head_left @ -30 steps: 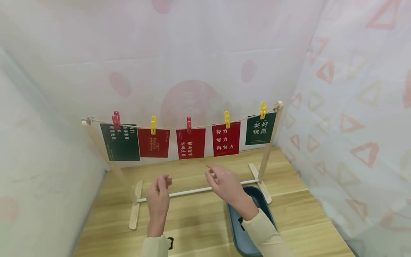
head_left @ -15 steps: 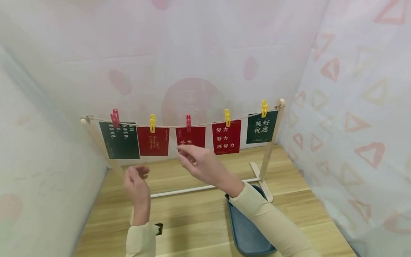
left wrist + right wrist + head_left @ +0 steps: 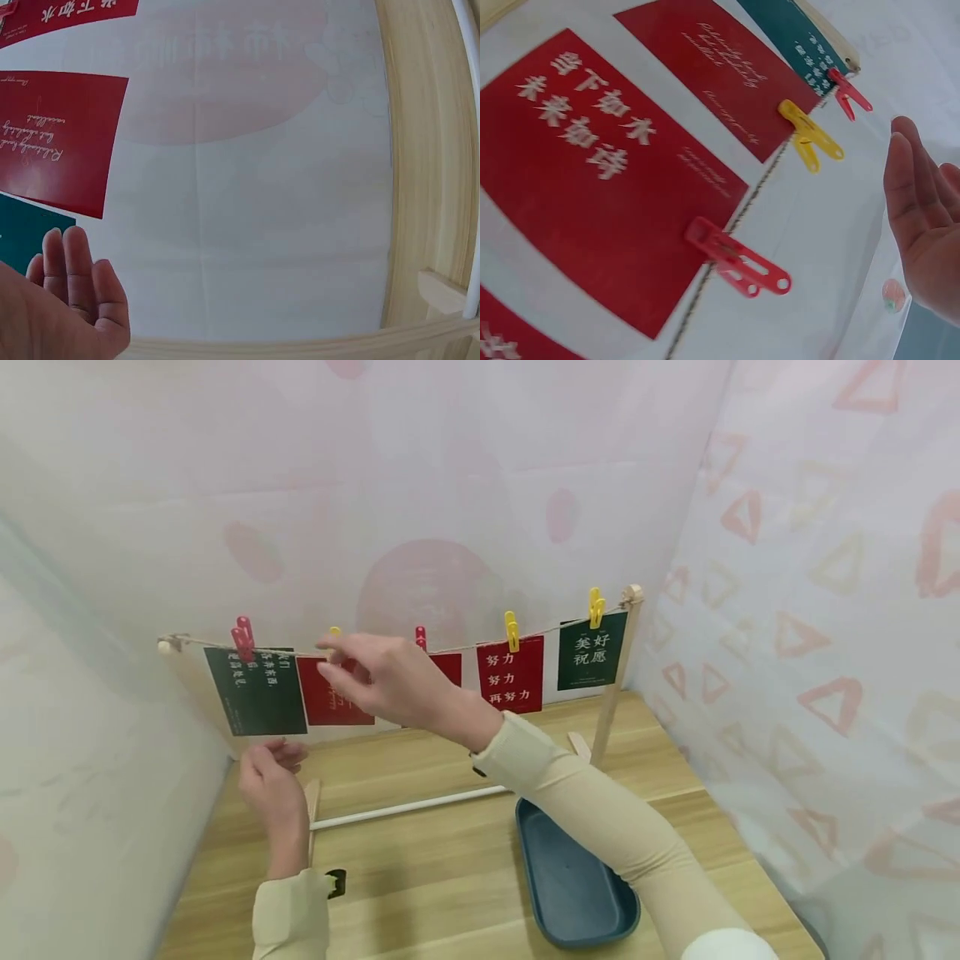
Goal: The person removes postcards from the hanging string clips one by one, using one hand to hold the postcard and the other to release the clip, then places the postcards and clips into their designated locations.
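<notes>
So, both hands were up around a little string (image 3: 553, 629) of clipped cards, and neither one had anything in its grip. The right hand (image 3: 401, 681) was up by the line, fingers loose; in the head view its fingertips overlapped the second clip from the left, a yellow peg (image 3: 334, 633), but the right wrist view showed a gap between the fingers and the pegs. Lower down, the left hand (image 3: 273, 789) had its palm turned up and its fingers softly bent, just under the left green card (image 3: 262, 706).

That card hung under a red peg (image 3: 242, 642) at the left end of the line. Next along came a red card (image 3: 341, 703) on the yellow peg, then a middle red card (image 3: 448, 668) partly hidden behind the right hand, with its own red clip (image 3: 421, 637). Past that were another red card (image 3: 510, 675) and the right green card (image 3: 591, 652), each on a yellow clip.

The string sagged slightly between two wooden posts, the right post (image 3: 609, 718) rising near a blue tray (image 3: 566, 868). A white rod (image 3: 408, 809) ran low across the stand, above the wood-grain table (image 3: 442, 877).
</notes>
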Demonstrator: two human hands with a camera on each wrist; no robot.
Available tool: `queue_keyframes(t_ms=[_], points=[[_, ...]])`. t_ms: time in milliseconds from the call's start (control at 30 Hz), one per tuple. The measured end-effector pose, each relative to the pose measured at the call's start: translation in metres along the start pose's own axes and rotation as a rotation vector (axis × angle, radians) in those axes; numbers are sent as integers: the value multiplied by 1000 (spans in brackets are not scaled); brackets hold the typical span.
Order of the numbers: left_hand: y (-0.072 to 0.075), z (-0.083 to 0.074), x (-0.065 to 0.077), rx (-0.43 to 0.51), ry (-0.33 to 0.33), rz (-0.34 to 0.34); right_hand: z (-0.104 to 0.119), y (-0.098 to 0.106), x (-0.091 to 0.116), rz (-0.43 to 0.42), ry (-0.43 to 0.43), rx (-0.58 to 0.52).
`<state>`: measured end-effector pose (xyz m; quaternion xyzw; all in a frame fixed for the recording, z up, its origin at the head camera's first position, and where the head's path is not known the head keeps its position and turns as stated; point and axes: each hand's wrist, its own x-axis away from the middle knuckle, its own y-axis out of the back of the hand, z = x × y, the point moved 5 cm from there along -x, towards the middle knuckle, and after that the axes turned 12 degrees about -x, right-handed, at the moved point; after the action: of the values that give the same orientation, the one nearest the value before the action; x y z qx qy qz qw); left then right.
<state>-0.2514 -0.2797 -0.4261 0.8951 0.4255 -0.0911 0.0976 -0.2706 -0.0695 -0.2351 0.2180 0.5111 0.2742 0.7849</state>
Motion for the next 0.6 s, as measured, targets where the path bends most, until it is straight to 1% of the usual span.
queue_keyframes(t_ms=[33, 100, 167, 267, 400, 467, 533, 600], points=[[1, -2, -3, -3, 5, -1, 0, 1, -6, 5, -10, -7], [2, -3, -9, 3, 29, -1, 0, 2, -18, 18, -56, -26], [7, -4, -15, 5, 58, 1, -2, 1, -30, 27, -111, -47], [12, -3, -22, 12, 108, 21, -5, -3, -43, 37, -179, -37], [14, 3, -25, 42, 172, 63, -6, -12, -54, 75, -238, 17], [13, 7, -25, 39, 194, 96, -6, -18, -59, 96, -266, 41], [12, 11, -25, 24, 205, 126, -7, -25, -63, 115, -296, 53], [10, 14, -25, 4, 203, 150, -8, -32, -68, 131, -323, 71]])
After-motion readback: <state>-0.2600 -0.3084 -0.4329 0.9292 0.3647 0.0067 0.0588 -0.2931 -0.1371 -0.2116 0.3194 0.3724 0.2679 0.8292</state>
